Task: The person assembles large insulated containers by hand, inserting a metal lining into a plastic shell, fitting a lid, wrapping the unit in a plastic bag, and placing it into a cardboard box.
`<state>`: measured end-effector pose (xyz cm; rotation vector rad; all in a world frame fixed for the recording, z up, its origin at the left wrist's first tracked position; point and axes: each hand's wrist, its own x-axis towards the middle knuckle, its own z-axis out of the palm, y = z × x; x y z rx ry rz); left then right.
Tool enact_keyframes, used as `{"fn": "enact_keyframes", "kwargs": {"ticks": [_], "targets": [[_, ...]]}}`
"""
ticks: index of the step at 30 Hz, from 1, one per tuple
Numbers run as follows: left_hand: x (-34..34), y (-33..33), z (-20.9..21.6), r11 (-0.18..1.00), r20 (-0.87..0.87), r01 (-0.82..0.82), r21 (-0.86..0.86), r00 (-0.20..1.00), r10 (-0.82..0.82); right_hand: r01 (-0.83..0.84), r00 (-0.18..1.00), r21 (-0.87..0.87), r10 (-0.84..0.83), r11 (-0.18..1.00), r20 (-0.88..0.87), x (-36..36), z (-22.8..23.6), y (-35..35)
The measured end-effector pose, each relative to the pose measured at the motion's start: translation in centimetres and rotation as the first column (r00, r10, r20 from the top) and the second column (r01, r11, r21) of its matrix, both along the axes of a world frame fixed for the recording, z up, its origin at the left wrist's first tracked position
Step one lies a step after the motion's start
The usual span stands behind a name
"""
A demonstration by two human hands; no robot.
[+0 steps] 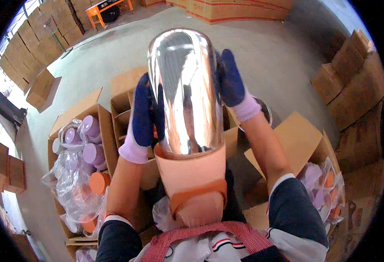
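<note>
Between my two gloved hands is a shiny silver vacuum flask liner (pixel 185 91), rounded at its top end. My left hand (pixel 143 113), in a dark blue glove with a lilac cuff, presses along its left side. On the other side my right hand (pixel 232 81), gloved the same way, lies against it with the fingers pointing away from me. The liner's lower end sits inside the open mouth of a peach-coloured flask casing (pixel 192 174). An orange handle (pixel 200 195) curves across that casing, which rests close against my body. The inner faces of both hands are partly hidden.
At left stands an open carton (pixel 106 135) of bagged flask parts with lilac and orange caps (pixel 99 182). A divided carton (pixel 121 105) is ahead. Another open carton (pixel 297 133) is at right. Stacked cartons (pixel 360 87) line the right side; an orange-framed machine (pixel 109 9) stands far off.
</note>
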<state>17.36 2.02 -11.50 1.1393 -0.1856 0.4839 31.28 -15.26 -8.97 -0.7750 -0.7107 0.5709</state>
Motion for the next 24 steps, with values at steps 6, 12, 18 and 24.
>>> {"fn": "enact_keyframes", "kwargs": {"ticks": [6, 12, 18, 24], "targets": [[-6.1, 1.3, 5.6, 0.799, 0.004, 0.103, 0.593, 0.991, -0.131, -0.216, 0.976, -0.171, 0.215, 0.961, -0.023, -8.0, -1.9, 0.2], [-6.9, -0.1, 7.4, 0.4, -0.528, 0.617, 0.678, 0.787, -0.319, -0.35, 0.908, -0.183, 0.284, 0.919, -0.309, -11.7, -5.2, -0.7], [-4.6, 5.3, 3.7, 0.677, -0.733, 0.691, 0.254, 0.594, -0.331, -0.234, 0.833, -0.149, 0.12, 0.961, -0.54, -9.2, -8.3, 1.6], [0.1, 15.6, -22.3, 0.784, -0.567, -0.205, 0.586, 0.588, 0.577, 0.019, 0.944, -0.381, -0.142, 0.924, -0.298, -2.2, -26.0, 9.2]]}}
